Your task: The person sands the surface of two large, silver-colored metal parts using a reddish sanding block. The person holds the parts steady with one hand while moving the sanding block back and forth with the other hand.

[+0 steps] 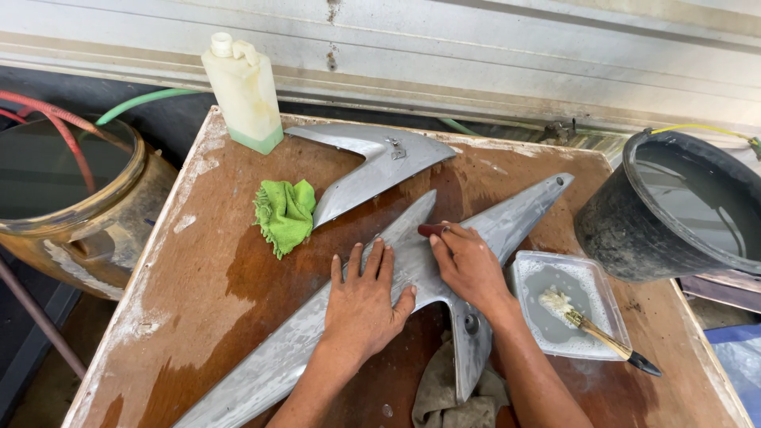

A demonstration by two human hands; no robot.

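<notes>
My left hand (366, 299) lies flat, fingers spread, on the grey panel (412, 269) across the wet wooden table (198, 277); my right hand (468, 265) grips a small dark-red block (432, 230) against it

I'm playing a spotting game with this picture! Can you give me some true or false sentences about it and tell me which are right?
1. The left hand lies flat on the grey panel. True.
2. The right hand holds the brush. False: the brush rests in the clear tray.
3. The green cloth lies beside the smaller grey panel. True.
4. The black bucket stands on the left. False: it stands on the right.
5. The plastic bottle lies tipped over. False: it stands upright.
</notes>
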